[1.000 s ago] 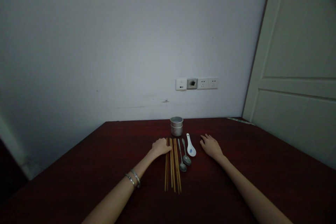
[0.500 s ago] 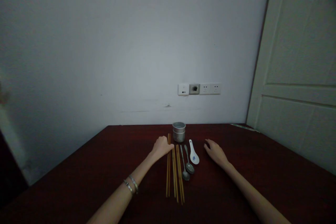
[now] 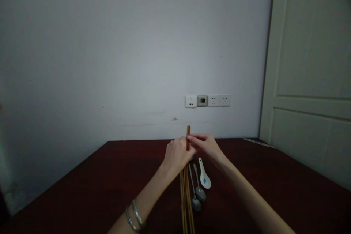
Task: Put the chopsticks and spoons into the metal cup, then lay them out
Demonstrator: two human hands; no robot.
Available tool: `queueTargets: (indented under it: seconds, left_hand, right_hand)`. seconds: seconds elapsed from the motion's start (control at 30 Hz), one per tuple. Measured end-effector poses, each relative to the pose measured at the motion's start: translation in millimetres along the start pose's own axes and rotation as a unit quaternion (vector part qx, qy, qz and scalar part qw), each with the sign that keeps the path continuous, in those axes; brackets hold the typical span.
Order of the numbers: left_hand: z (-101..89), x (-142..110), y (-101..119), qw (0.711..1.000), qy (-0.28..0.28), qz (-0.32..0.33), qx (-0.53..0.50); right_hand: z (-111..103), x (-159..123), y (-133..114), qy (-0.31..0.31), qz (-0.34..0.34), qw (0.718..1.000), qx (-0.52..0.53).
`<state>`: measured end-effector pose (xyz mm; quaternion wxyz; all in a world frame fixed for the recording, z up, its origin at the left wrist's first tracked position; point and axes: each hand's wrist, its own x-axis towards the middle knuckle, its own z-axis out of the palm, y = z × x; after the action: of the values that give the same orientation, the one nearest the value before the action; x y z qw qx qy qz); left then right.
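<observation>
My left hand [image 3: 178,153] is closed round a pair of wooden chopsticks [image 3: 188,131], whose upper ends stick up above the fist. The thumb and fingertips of my right hand [image 3: 207,145] pinch this pair close to the top. More chopsticks [image 3: 185,223] lie below on the table, and the held pair overlaps them in view. To their right lie two metal spoons [image 3: 196,204] and a white ceramic spoon [image 3: 205,181] with a blue mark. Behind my hands the metal cup [image 3: 192,158] is almost wholly hidden.
The dark red table [image 3: 95,182] meets a pale wall [image 3: 109,62] at its back edge. Sockets and a switch [image 3: 207,101] sit low on that wall. A light panelled door [image 3: 307,124] stands to the right. A thin strip [image 3: 257,142] lies near the back right corner.
My left hand has lifted the leftmost pair of chopsticks and carried it rightward. My right hand has come off the table and moved left to pinch it. The hands now cover the cup.
</observation>
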<state>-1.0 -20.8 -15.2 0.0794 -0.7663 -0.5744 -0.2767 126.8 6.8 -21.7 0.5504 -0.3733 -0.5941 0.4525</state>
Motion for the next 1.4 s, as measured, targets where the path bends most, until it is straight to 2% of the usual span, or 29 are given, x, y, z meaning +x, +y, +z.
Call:
queueTargets:
  seconds: [0.17, 0.33, 0.43, 0.57, 0.63, 0.73, 1.0, 1.4]
  left_hand:
    - [5.1, -4, 7, 0.999, -0.014, 0.01, -0.029]
    - [6.0, 1, -3, 0.988, -0.024, 0.034, -0.148]
    - [2.8, 5, -14, 0.951, -0.092, 0.051, -0.291]
    - [2.9, 8, -25, 0.865, -0.212, 0.047, -0.453]
    - [6.2, 10, -28, 0.841, -0.236, 0.036, -0.485]
    - [11.6, 11, -31, 0.825, -0.244, 0.016, -0.51]
    - [14.2, 11, -29, 0.821, -0.234, -0.021, -0.521]
    - [20.7, 12, -30, 0.822, -0.224, -0.029, -0.522]
  right_hand:
    - [-2, 1, 3, -0.003, -0.067, 0.997, -0.036]
    - [-7, 2, 2, -0.016, -0.034, 0.999, -0.026]
    - [-10, 2, 0, -0.018, -0.01, 1.0, -0.009]
    - [-12, 2, -1, -0.031, 0.012, 0.999, 0.009]
    - [-12, 1, -2, -0.036, 0.013, 0.999, 0.01]
    - [-12, 1, -2, -0.046, 0.014, 0.999, 0.01]
    - [-14, 2, -2, -0.068, 0.007, 0.998, -0.011]
    - [-12, 1, -3, -0.072, -0.006, 0.997, -0.029]
